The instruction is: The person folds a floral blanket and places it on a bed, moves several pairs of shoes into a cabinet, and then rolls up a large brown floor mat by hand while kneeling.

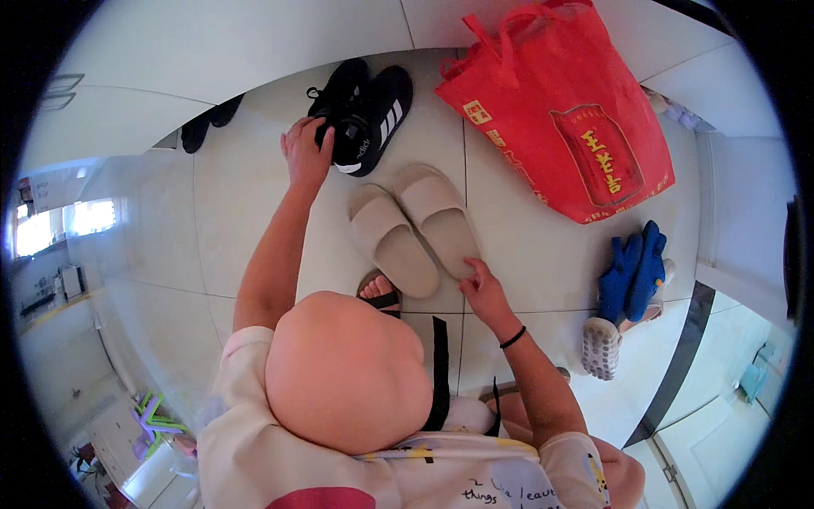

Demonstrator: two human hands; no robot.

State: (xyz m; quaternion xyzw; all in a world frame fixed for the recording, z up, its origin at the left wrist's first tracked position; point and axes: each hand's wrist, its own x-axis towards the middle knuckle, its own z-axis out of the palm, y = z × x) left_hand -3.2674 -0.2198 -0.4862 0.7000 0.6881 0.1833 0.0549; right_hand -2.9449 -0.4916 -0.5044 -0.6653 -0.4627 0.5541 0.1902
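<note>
My left hand (308, 151) is on the near end of the left black sneaker (338, 92), with thumb and fingers closed around its edge. Its mate, a black sneaker with white stripes (389, 118), lies right beside it, toe pointing away from me. Nearer to me is a pair of beige slide sandals, a left slide (391, 245) and a right slide (442, 216), side by side on the tiles. My right hand (488, 298), a black band at its wrist, reaches to the heel of the right slide. Its fingertips are at the heel's edge, thumb and forefinger apart.
A red shopping bag (559, 108) bearing writing stands at the upper right. Blue shoes (633, 273) and an upturned pale shoe (600, 348) lie to the right. White cabinet fronts (254, 44) overhang the floor ahead, with dark footwear (206, 127) partly beneath. My bent knee (346, 372) is close in front.
</note>
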